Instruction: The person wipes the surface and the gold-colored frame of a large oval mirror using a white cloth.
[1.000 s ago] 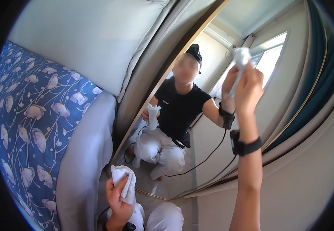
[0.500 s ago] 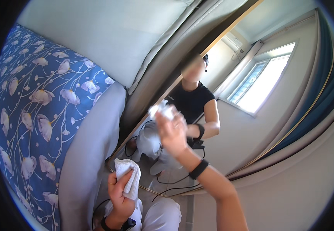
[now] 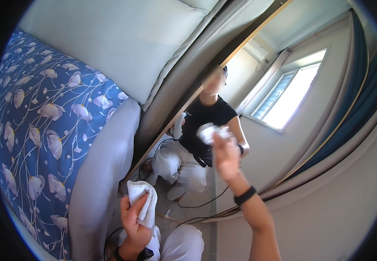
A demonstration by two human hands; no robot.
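A folded white cloth (image 3: 148, 208) is pinched in my left hand (image 3: 133, 226), above my knees. My right hand (image 3: 227, 158) is raised in front of a tall mirror (image 3: 262, 163), its fingers closed on a crumpled white cloth or tissue (image 3: 206, 134). Motion smears that hand, so the white piece's exact kind does not show. It lies at or very near the glass. The mirror gives back my reflection (image 3: 210, 115) in a black top and light trousers, crouching.
At the left is a bed with a blue floral cover (image 3: 49, 130) and a grey padded edge (image 3: 103, 161). A pale padded headboard (image 3: 110, 48) stands behind it. Black cables (image 3: 197, 220) run low near the mirror's foot. A window (image 3: 288, 95) and blue curtains appear in the reflection.
My right hand has moved to the right across the front of the mirror with the white piece. My left hand keeps the folded cloth in nearly the same place.
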